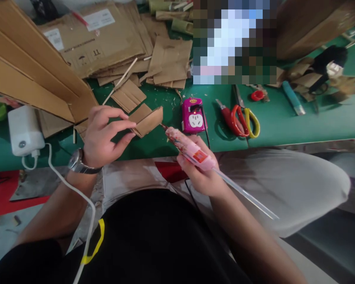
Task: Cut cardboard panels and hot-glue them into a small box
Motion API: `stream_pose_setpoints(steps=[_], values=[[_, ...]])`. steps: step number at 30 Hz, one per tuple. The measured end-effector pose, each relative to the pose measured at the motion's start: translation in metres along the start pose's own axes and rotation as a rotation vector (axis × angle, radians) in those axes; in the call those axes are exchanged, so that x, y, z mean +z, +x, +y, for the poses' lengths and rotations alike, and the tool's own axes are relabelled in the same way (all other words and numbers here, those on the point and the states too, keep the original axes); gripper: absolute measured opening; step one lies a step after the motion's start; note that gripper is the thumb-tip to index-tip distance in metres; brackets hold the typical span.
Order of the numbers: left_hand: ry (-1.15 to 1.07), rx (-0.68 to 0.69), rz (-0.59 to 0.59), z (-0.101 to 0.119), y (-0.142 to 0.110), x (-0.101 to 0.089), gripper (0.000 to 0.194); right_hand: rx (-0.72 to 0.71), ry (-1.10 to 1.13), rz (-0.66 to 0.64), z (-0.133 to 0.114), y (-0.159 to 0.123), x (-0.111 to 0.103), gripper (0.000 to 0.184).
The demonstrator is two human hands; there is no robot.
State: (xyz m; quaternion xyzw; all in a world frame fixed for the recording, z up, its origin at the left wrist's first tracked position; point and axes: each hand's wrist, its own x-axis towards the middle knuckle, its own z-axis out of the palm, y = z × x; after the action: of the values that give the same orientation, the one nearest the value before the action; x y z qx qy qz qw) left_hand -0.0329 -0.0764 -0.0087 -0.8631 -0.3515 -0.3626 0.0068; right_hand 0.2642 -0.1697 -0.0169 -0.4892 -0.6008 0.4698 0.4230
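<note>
Between thumb and fingers, my left hand pinches a small folded piece of cardboard by its left end, just above the table's near edge. One panel of it stands up at an angle to the other. My right hand is wrapped round a pink hot glue gun, with a long clear glue stick sticking out of its back. The gun's nozzle points up and left, close to the right edge of the cardboard; whether they touch I cannot tell.
A magenta power socket with a plugged-in cord stands right of the cardboard. Beyond it lie scissors, a red-handled tool and a blue-green cutter. Stacked cardboard fills the back left; a white device with a cable sits at left.
</note>
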Motion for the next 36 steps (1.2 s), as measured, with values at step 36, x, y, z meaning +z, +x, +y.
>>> stream_pose_setpoints(steps=[36], values=[[-0.014,-0.032,0.040,0.004,-0.004,0.006,0.025,0.078,-0.139,-0.160,-0.003,0.009,0.033,0.029]])
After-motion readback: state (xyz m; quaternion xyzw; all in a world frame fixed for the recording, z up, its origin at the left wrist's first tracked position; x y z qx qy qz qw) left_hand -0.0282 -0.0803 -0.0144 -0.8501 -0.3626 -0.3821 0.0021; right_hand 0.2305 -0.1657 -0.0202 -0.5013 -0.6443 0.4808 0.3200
